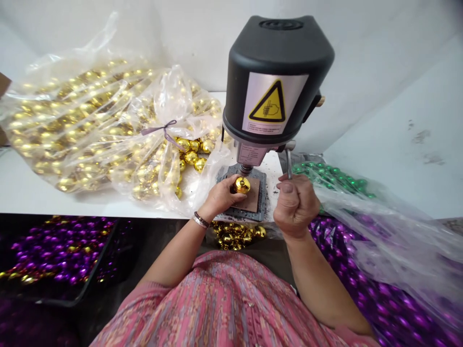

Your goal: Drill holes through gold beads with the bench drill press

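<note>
Thumb and fingers of my left hand (224,195) grip a shiny gold ball (242,185) over a brown board (249,198) on the base of a black drill press (280,58). The chuck (246,168) is right above the ball, and a thin bit reaches down to its top; whether it has entered the ball I cannot tell. To the right, my right hand (297,205) is closed around the metal feed lever (289,163) of the press. Dark shavings lie around the metal base (263,193).
Clear bags of gold balls (83,130) cover the white table (21,193) on the left, with several loose gold balls (191,156) near the press. Below the edge sits a container of gold balls (237,236). Purple balls fill a black crate (96,267); bagged green balls (321,176) and purple balls (383,299) are right.
</note>
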`<state>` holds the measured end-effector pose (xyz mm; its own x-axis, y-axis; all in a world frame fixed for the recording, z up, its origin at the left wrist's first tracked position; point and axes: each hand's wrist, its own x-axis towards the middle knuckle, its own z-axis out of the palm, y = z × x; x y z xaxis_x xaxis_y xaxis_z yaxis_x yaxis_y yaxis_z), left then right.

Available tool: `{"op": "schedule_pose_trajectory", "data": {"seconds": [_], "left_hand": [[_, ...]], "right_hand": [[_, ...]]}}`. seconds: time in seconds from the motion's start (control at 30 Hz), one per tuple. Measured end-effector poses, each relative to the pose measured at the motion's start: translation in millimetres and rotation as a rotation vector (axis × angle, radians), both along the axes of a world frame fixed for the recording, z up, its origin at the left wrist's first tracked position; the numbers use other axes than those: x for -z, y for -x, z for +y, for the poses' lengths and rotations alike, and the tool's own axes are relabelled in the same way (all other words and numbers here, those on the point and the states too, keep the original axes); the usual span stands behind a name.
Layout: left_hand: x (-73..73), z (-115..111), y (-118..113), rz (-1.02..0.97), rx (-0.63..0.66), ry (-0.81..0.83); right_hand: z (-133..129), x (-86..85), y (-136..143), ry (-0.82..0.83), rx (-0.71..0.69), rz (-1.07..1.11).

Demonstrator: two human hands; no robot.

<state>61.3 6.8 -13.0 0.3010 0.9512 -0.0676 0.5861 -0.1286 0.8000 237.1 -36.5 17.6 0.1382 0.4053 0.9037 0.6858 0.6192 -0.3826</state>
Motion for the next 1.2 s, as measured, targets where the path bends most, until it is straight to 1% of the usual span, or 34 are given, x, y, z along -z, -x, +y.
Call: {"op": "schedule_pose_trajectory", "data": {"seconds": [0.07,0.1,0.17,0.2,0.23,0.3,0.33,0.37,0.4,0.43,0.5,0.53,0.6,0.63,0.67,0.7,0.73,0.83,0.87,0.9,0.93,1.0,1.1,1.13,1.2], "left_hand": [[1.3,0.4,0.3,-0.015,0.000,0.000],[1.9,0.7,0.4,-0.017,0.003,0.002],[3.2,1.5,0.0,-0.020,0.011,0.005],[3.7,1.9,-0.3,-0.020,0.013,0.004],[4.2,2.1,-0.6,-0.017,0.013,-0.003],[4.6,1.5,-0.8,-0.007,0.006,-0.026],[4.3,0.3,-0.3,-0.003,0.002,-0.038],[3.7,-1.7,0.8,0.002,-0.003,-0.049],[2.6,-4.6,2.7,0.005,-0.007,-0.056],[1.2,-8.4,5.5,0.008,-0.004,-0.059],[-2.8,-17.6,13.7,0.008,0.059,-0.041],[-5.0,-22.5,18.7,0.000,0.116,-0.021],[-9.4,-30.0,29.8,-0.037,0.229,0.030],[-11.4,-31.6,35.5,-0.061,0.250,0.041],[-13.0,-30.9,41.4,-0.088,0.227,0.031],[-14.3,-27.8,47.3,-0.114,0.157,0.000],[-15.2,-22.1,53.2,-0.135,0.048,-0.046],[-15.3,7.8,69.6,-0.140,-0.380,-0.186],[-14.4,19.9,74.0,-0.106,-0.493,-0.204],[-13.0,31.5,77.5,-0.058,-0.569,-0.195],[-11.1,42.0,79.8,0.001,-0.610,-0.166],[-5.8,57.4,81.1,0.133,-0.605,-0.135],[4.2,66.3,76.4,0.301,-0.532,-0.114],[7.3,66.8,74.2,0.327,-0.521,-0.104],[12.3,66.5,70.6,0.310,-0.525,-0.095]], "right_hand": [[3.7,8.5,-1.3,-0.017,-0.005,-0.026],[4.3,9.9,-1.4,-0.024,-0.013,-0.030],[3.0,3.7,-0.6,-0.037,-0.024,-0.020],[1.2,-4.7,0.3,-0.044,-0.024,-0.009],[-0.8,-16.7,1.4,-0.040,-0.013,0.011],[-3.8,-48.4,3.6,0.004,0.019,0.061],[-3.9,-65.7,4.4,0.093,0.060,0.131],[-2.8,-82.0,5.1,0.181,0.060,0.193],[-0.8,-96.2,5.5,0.262,0.028,0.237],[1.9,-107.4,5.9,0.298,0.007,0.275],[7.5,-119.3,6.8,0.324,-0.031,0.343],[9.7,-120.7,7.5,0.315,-0.034,0.371],[11.6,-117.9,9.1,0.294,-0.010,0.405],[11.6,-115.4,9.8,0.289,0.010,0.408],[11.3,-113.0,10.5,0.284,0.032,0.407],[10.8,-110.9,11.0,0.280,0.051,0.402],[10.5,-109.4,11.3,0.276,0.064,0.398],[10.5,-107.3,11.3,0.245,0.063,0.412],[10.7,-106.9,11.1,0.235,0.063,0.419],[10.6,-106.5,10.9,0.233,0.066,0.421],[10.3,-105.9,10.6,0.238,0.072,0.419],[9.0,-104.3,10.0,0.262,0.092,0.396],[6.2,-101.4,8.6,0.283,0.097,0.356],[5.4,-100.5,8.1,0.281,0.092,0.350],[4.1,-99.0,7.2,0.281,0.080,0.345]]}}
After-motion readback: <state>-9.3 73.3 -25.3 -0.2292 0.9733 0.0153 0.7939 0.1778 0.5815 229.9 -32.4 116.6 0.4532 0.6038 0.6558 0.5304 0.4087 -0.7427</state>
